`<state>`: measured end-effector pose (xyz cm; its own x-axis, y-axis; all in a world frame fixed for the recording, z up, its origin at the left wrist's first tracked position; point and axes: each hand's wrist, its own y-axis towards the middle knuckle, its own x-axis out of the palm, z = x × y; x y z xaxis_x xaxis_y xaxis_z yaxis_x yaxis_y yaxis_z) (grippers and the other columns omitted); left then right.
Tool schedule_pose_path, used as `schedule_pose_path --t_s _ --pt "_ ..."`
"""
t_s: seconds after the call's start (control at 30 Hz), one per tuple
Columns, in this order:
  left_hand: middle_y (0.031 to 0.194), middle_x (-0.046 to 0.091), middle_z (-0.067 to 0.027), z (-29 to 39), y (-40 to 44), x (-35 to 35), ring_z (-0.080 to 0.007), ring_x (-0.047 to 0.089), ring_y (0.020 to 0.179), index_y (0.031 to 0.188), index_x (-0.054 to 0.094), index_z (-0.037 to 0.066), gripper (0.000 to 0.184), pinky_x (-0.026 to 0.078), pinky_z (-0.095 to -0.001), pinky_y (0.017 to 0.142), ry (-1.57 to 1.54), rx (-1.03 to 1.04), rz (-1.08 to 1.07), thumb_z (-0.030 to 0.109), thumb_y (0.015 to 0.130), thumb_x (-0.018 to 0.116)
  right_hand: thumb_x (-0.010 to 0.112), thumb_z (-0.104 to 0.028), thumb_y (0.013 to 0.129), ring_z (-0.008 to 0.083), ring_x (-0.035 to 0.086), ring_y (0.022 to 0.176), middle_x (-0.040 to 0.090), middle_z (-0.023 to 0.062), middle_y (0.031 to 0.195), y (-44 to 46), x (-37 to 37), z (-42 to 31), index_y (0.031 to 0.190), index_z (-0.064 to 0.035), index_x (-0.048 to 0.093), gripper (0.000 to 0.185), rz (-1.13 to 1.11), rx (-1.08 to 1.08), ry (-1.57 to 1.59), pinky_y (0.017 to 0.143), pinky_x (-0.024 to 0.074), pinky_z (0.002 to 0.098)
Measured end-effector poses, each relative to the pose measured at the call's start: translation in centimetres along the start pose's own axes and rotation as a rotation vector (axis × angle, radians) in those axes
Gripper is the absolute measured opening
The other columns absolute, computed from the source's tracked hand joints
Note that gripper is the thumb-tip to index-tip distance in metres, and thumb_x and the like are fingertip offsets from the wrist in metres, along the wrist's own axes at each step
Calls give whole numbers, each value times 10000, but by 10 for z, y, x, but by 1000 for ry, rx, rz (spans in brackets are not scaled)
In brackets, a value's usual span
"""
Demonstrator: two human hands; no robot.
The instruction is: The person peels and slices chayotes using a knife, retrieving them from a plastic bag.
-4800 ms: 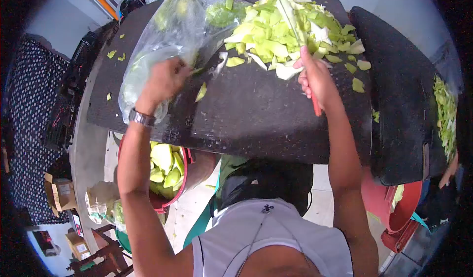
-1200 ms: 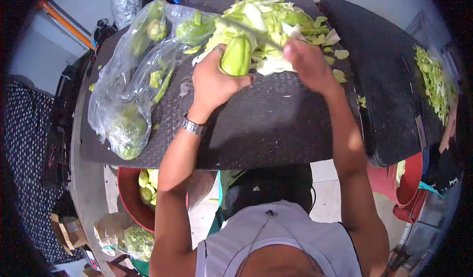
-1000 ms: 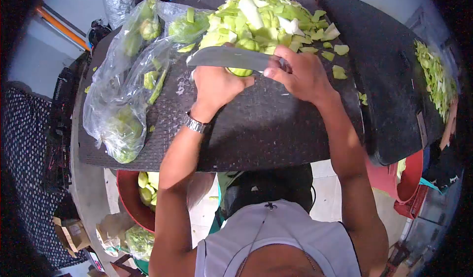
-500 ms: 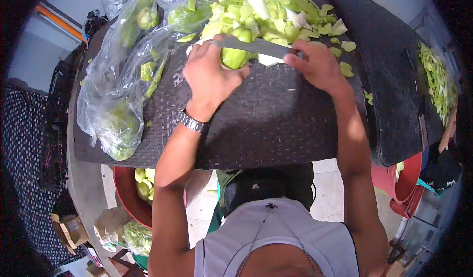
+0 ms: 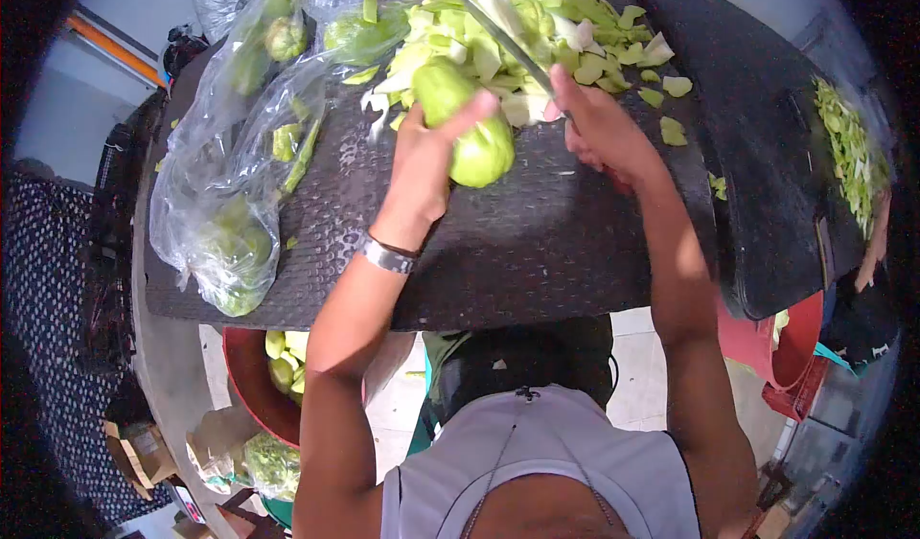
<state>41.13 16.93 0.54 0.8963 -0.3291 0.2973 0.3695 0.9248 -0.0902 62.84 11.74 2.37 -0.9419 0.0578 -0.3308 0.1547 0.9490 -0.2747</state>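
A pale green chayote [image 5: 484, 156] is gripped in my left hand [image 5: 422, 160], tilted just above the dark textured table mat, with my thumb across it. My right hand [image 5: 606, 129] is closed around the handle of a knife [image 5: 510, 45]. The blade points up and to the left over a heap of chopped chayote pieces [image 5: 537, 22], apart from the chayote in my left hand. Clear plastic bags [image 5: 216, 170] with whole chayotes inside lie to the left of my left hand.
Loose slices [image 5: 674, 132] lie on the mat [image 5: 517, 261] near my right wrist. A black board or case [image 5: 776, 175] stands at the right. Below the table are a red tub [image 5: 251, 386] of chayotes on the left and another red container [image 5: 791, 347] on the right.
The knife has come away from the chayote and swung so its tip points upward. My left hand has turned, bringing the chayote slightly nearer me and showing more of it.
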Motion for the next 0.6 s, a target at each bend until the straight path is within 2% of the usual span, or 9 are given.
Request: schedule_pose_path --t_s 0.1,0.13,0.17,0.23,0.33,0.43,0.47,0.5,0.6 --pt "1432 559 -165 8 5 -14 -382 557 1296 1459 458 78 752 411 -686 1071 -731 -121 -167 613 951 604 383 -782 967 47 326 395 403 -43 540 -3 0 4 1023 -102 585 712 -106 33 206 381 269 233" --pt "1545 444 -175 18 -1 -15 -421 413 1428 1519 395 119 801 276 -798 1090 -849 -49 -239 681 961 514 386 -794 957 48 330 393 403 -44 539 -3 -2 4 1017 -106 587 720 -101 46 238 382 272 234" --pt "1557 428 -189 22 0 -21 -412 363 1468 1515 394 86 835 264 -783 1112 -924 49 -390 698 957 501 389 -806 948 49 333 392 402 -45 538 -3 -5 3 1011 -109 588 728 -94 54 271 384 274 235" --pt "1551 410 -247 27 -1 -19 -465 363 1454 1513 377 35 846 281 -748 1133 -849 88 -337 675 970 488 396 -825 931 56 336 382 404 -43 530 -2 -7 2 1004 -96 588 757 -83 61 337 379 270 245" --pt "1414 512 -274 14 5 -14 -483 540 1287 1479 391 -5 759 478 -642 1042 -807 -127 -321 551 992 565 401 -836 921 65 333 367 400 -43 514 0 -7 5 1001 -64 587 798 -71 61 387 367 255 261" --pt "1419 489 -322 6 10 -23 -535 541 1247 1472 378 -45 680 522 -560 1034 -712 -198 -281 383 991 594 408 -826 927 73 352 374 406 -37 514 1 -5 4 996 -67 590 783 -66 49 365 372 283 273" --pt "1338 563 -279 3 10 -22 -451 622 1133 1428 432 -44 600 591 -463 922 -685 -180 -274 272 956 627 420 -818 929 87 376 381 427 -25 520 4 -7 7 990 -67 592 772 -74 44 347 379 315 288" --pt "1312 581 -260 2 11 -22 -420 632 1112 1417 447 -42 598 588 -442 912 -576 -164 -265 240 932 654 433 -810 931 101 400 389 447 -14 526 6 -8 10 985 -67 594 761 -82 36 328 386 346 302" --pt "1191 639 -193 1 9 -22 -314 667 1029 1352 498 -38 589 582 -382 874 -208 -41 -179 106 835 741 568 -728 921 193 562 467 564 44 580 11 6 18 976 -65 599 666 152 -315 23 490 491 373"
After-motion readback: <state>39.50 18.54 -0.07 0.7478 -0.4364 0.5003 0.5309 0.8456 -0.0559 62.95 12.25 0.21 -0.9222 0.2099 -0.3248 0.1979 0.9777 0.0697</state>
